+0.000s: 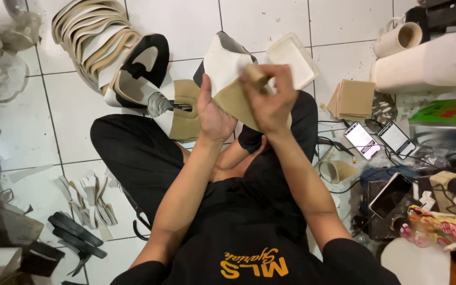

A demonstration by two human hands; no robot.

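We sit on a white tiled floor (259, 21) | stacked shoe uppers (96, 37) far left, tan pad stack (355, 97) and two phones (378, 140) right | our left hand (215, 113) grip clasps a white-and-tan shoe upper (228, 74) above our lap | right hand (271, 100) grip pinches a small tan block (257, 74) against it

**White tiled floor, cluttered on all sides**

White square-tiled floor (69, 111) with grey grout lines. Beyond the fingers: a shallow white square tray (293, 55). Up-left of the fingers: a fanned stack of beige and white cut shoe pieces (91, 34). Right of the fingers: a small pile of tan square sheets (353, 98), then two lit smartphones (379, 139) side by side. Far down-left: black flat strips (75, 235).
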